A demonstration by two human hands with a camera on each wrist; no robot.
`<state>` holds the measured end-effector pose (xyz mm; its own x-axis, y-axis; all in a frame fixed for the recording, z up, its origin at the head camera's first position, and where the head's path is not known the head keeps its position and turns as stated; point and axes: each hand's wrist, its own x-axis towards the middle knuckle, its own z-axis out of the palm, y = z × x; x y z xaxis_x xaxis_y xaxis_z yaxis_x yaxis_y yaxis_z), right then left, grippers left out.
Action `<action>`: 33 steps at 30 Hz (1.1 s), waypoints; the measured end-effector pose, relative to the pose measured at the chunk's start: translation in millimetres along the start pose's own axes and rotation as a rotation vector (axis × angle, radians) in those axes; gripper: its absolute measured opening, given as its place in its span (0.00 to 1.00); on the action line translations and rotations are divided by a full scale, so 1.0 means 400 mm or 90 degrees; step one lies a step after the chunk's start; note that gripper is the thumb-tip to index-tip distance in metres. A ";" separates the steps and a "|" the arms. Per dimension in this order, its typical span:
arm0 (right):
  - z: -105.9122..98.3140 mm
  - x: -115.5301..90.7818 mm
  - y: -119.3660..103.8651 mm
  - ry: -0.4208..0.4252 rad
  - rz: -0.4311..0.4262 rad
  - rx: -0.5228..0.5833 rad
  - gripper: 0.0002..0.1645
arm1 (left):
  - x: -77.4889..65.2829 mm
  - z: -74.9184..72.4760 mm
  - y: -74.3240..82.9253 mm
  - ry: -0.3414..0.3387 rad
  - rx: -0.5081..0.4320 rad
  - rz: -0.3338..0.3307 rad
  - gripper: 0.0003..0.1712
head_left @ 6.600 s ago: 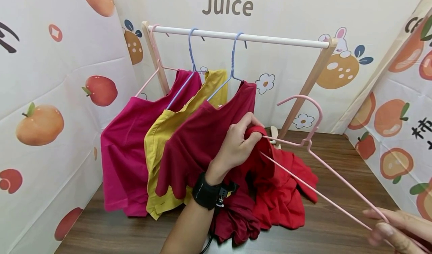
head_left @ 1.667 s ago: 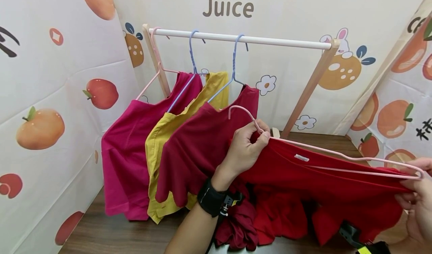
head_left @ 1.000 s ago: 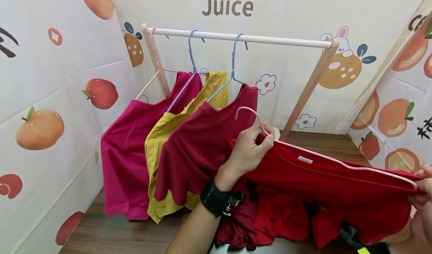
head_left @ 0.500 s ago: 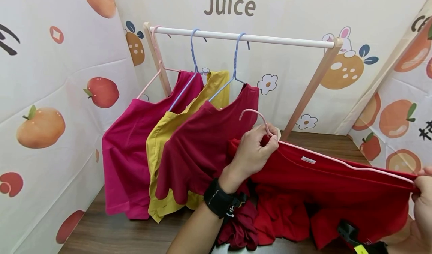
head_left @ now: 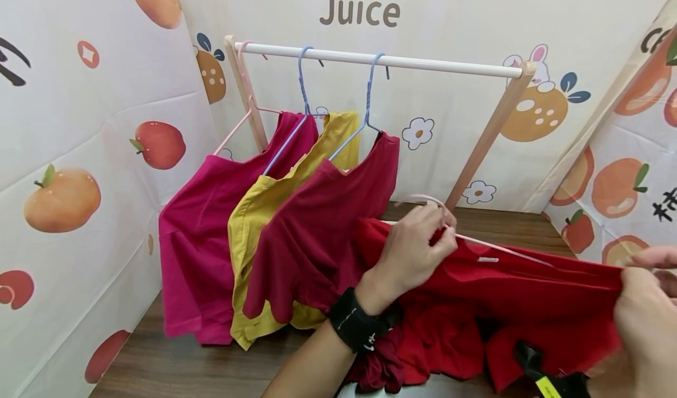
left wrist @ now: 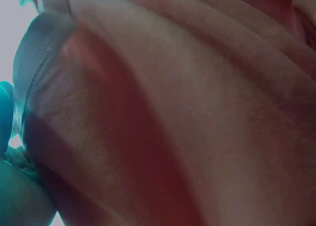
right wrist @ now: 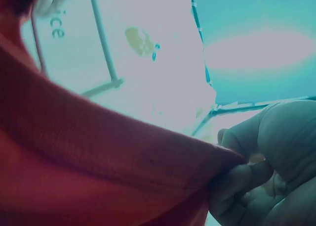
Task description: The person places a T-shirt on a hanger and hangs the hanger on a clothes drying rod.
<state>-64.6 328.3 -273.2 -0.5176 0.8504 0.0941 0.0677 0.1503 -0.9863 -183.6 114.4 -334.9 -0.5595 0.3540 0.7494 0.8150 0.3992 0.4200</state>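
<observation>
My left hand (head_left: 415,251) grips a pink clothes hanger (head_left: 502,247) near its neck, along with the red shirt's collar. The hanger's hook, blurred, leans to the left above that hand. Its far arm lies inside the neckline of the red shirt (head_left: 550,310), and the tip is hidden in the cloth. At the right edge my right hand (head_left: 647,310) holds the shirt's shoulder end and stretches the neckline sideways. In the right wrist view, thumb and fingers pinch the corner of the red cloth (right wrist: 113,142). Red fabric (left wrist: 173,117) fills most of the left wrist view.
A clothes rack with a white bar (head_left: 449,64) stands behind. From it hang a magenta shirt (head_left: 198,239), a yellow shirt (head_left: 245,233) and a dark red shirt (head_left: 317,233). More dark red cloth (head_left: 378,368) is bunched on the wooden table (head_left: 174,357).
Earlier the hanger stuck out of the collar to the right; now its arm lies inside the shirt. Lately my left hand moved right and the hook dipped, while my right hand shifted slightly left.
</observation>
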 end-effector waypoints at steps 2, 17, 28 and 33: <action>0.015 -0.020 -0.006 0.000 -0.040 0.088 0.18 | -0.001 0.014 0.002 -0.012 0.014 0.025 0.04; 0.015 -0.014 0.004 -0.291 -0.335 -0.097 0.18 | 0.000 -0.002 -0.010 -0.008 -0.064 0.056 0.06; -0.018 0.010 0.038 -0.226 -0.362 0.018 0.14 | 0.004 -0.017 -0.015 -0.022 -0.098 0.044 0.05; -0.051 0.021 0.056 -0.230 -0.447 -0.180 0.14 | 0.004 -0.024 -0.017 -0.023 -0.109 0.034 0.05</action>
<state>-50.2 349.2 -291.5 -0.7576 0.3059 0.5765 -0.1851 0.7464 -0.6393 -188.7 104.3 -331.7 -0.5169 0.4019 0.7558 0.8559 0.2296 0.4633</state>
